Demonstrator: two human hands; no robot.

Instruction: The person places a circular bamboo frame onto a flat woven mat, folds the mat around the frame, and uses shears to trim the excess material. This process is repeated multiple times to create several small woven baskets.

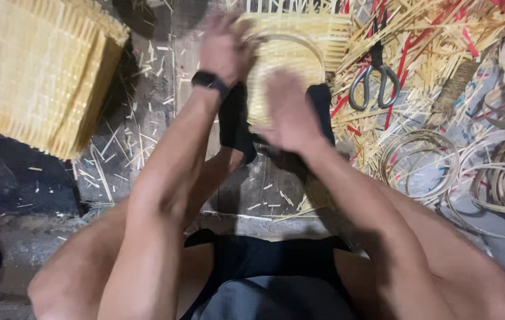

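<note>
**Inspector A:** What was in hand at that moment?

**Inspector B:** A small woven bamboo basket (288, 65), pale yellow, with a bent rim hoop. It sat on the floor (264, 189) between the person's feet in black socks (234, 121). Its long axis ran away from the person, the unwoven stakes pointing toward the far edge of the view.

**Inspector A:** And the hands?

**Inspector B:** The left hand (224, 50), a black band on the wrist, lay against the basket's left upper edge, fingers spread and curled onto the weave. The right hand (291, 112) covered the near lower part. It was blurred, so I could not tell how far its fingers were closed. Both forearms reached forward, converging over the knees.

**Inspector A:** Surroundings?

**Inspector B:** Scissors (374, 77) lay just right of the basket on loose bamboo strips (436, 35). Coiled hoops (421, 163) lay further right. A larger woven basket (33, 71) stood well apart at the left.
</note>
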